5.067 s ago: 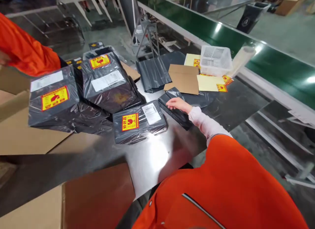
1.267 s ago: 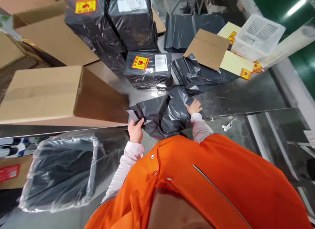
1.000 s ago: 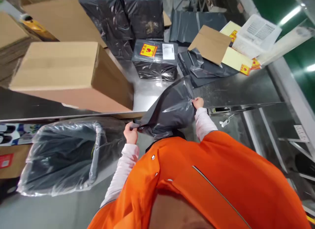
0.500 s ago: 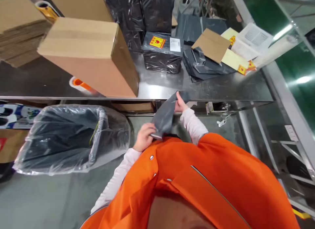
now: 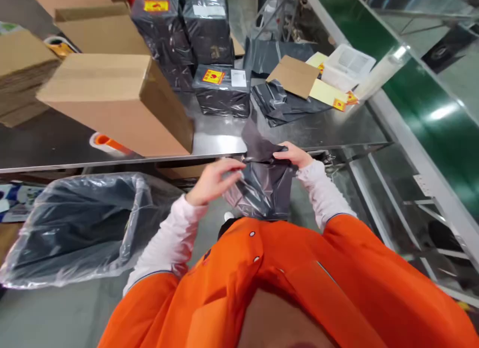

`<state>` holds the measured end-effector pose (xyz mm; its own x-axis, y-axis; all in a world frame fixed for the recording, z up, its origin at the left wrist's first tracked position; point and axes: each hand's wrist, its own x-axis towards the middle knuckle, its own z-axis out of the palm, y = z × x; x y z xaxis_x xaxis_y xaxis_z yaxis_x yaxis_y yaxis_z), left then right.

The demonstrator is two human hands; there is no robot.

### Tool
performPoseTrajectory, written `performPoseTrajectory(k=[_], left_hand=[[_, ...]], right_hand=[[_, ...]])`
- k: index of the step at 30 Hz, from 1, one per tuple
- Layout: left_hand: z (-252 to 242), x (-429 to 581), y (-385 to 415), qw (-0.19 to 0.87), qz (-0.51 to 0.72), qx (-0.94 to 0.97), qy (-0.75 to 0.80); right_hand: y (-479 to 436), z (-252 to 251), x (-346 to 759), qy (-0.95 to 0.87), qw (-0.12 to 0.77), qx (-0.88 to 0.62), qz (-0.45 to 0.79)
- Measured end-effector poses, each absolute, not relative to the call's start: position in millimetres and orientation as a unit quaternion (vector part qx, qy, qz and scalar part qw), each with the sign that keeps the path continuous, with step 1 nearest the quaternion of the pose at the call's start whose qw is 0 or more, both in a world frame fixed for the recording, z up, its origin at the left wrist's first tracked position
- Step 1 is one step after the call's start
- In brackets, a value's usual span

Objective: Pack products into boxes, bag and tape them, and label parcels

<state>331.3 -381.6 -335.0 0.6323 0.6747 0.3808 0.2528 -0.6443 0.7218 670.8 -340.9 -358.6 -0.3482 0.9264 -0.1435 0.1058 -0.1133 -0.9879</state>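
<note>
One lined bin (image 5: 129, 233) sits on the floor at far left, below the table (image 5: 209, 141). Next, on the tabletop: an orange tape roll (image 5: 108, 142), lying by a big cardboard box (image 5: 101, 84).

Left hand (image 5: 217, 181): reached in from the side, fingers slightly parted, tips at the upper left edge of a black plastic bag (image 5: 267, 188). From my remote seat I cannot tell whether they pinch it.

Bag: in front of the chest, at the table's near edge, mostly below it. Long axis runs from the torso towards the table, far end leaning a little left, with a loose flap pointing up and away. Which end is the mouth, I cannot tell. I judge it light, limp and slick, not fragile but apt to slide or crumple; I would hold it by both upper edges, thumb against fingers.

Right hand (image 5: 294, 155): thumb and fingers closed on the bag's upper right edge.

Beyond, a wrapped parcel (image 5: 222, 91) stands on the table; right of it, a pile of bags (image 5: 273, 118), then a white basket (image 5: 348, 66).
</note>
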Motion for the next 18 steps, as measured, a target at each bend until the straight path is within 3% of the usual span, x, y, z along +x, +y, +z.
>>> performPoseTrajectory(k=[5, 7, 9, 13, 18], left_hand=[[-336, 370, -350, 0.235, 0.400, 0.838, 0.286], [-336, 387, -339, 0.280, 0.403, 0.830, 0.267], [-335, 401, -333, 0.411, 0.349, 0.806, 0.244], [-343, 426, -343, 0.653, 0.183, 0.686, 0.263], [-365, 462, -386, 0.740, 0.243, 0.536, 0.325]], right_hand=[[-380, -305, 699, -0.732, 0.147, -0.353, 0.564], [-391, -287, 702, -0.764, 0.071, -0.297, 0.569], [-400, -272, 712, -0.775, 0.038, -0.280, 0.565], [-414, -257, 760, -0.780, 0.068, -0.368, 0.502], [-404, -267, 803, -0.754, 0.178, -0.596, 0.212]])
